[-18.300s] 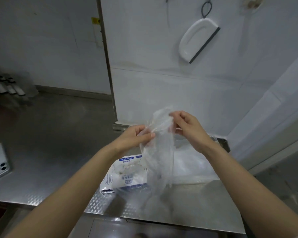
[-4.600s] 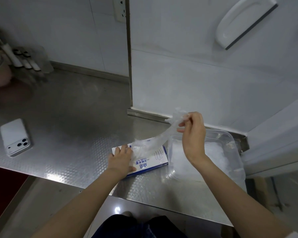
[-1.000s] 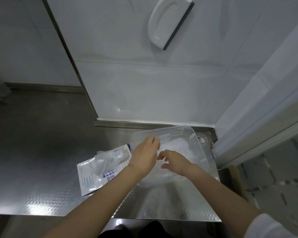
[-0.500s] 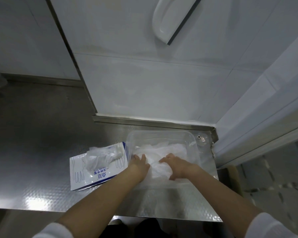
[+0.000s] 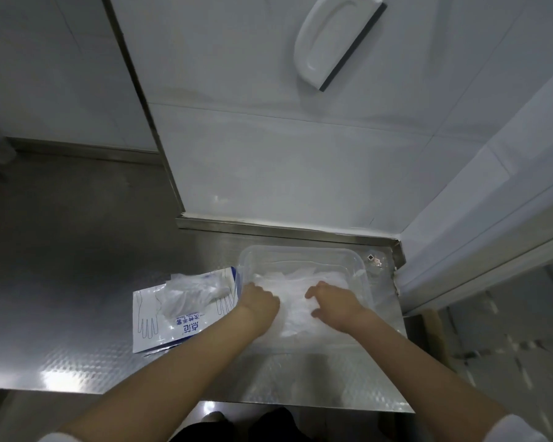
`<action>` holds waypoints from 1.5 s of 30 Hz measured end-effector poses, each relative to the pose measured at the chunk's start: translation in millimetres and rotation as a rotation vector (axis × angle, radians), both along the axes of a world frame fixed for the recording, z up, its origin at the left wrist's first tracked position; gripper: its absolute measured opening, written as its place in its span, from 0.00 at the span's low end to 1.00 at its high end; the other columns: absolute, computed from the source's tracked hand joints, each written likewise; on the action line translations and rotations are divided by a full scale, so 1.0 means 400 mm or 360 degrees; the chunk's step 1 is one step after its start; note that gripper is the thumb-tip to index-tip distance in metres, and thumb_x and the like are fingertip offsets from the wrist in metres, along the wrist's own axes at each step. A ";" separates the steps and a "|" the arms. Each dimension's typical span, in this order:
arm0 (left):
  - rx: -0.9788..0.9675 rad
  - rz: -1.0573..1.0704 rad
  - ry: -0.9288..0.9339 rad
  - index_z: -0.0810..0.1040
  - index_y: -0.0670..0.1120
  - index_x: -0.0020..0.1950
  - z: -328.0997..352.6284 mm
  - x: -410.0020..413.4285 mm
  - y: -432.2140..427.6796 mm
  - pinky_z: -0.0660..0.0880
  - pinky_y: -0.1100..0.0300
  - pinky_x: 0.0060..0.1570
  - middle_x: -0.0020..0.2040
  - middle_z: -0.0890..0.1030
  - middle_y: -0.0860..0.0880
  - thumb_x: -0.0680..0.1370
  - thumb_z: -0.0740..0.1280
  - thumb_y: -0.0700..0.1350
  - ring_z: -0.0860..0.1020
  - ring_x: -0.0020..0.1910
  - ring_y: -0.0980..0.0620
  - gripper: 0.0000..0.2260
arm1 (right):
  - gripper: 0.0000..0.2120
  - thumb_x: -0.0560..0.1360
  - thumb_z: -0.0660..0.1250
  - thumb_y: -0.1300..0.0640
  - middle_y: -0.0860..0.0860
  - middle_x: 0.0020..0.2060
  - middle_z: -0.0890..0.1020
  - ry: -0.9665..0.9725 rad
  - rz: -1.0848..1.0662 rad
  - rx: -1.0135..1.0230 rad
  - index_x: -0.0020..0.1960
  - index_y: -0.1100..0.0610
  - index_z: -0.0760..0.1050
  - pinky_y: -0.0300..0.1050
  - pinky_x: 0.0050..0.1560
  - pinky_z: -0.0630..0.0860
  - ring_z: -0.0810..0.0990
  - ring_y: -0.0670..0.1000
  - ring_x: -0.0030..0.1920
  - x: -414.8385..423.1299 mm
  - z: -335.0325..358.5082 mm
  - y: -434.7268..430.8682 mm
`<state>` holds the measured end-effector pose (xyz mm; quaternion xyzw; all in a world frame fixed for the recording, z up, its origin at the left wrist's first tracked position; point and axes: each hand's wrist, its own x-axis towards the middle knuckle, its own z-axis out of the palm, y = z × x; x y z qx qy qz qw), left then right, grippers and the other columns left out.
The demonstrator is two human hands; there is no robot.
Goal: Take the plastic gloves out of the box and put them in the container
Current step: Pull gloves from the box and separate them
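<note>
Clear plastic container (image 5: 300,250) holds a gloves pile (image 5: 304,282); L hand (image 5: 259,303) & R hand (image 5: 336,306) both on it. R fingers spread, pressing flat; L fingers tucked under, can't tell if gripping. Box (image 5: 160,327) at container's 9 o'clock w/ a wad (image 5: 192,291) poking out: that's what's left.
</note>
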<state>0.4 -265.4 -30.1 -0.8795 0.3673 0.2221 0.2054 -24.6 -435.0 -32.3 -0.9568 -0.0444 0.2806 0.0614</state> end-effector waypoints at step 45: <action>-0.1389 0.1070 -0.0168 0.80 0.49 0.50 -0.032 -0.072 0.455 0.57 0.60 0.55 0.53 0.81 0.54 0.78 0.65 0.49 0.72 0.59 0.52 0.06 | 0.04 0.80 0.59 0.61 0.50 0.48 0.80 -0.0719 -0.0257 0.0650 0.47 0.54 0.69 0.42 0.39 0.70 0.75 0.48 0.42 -0.030 0.087 0.447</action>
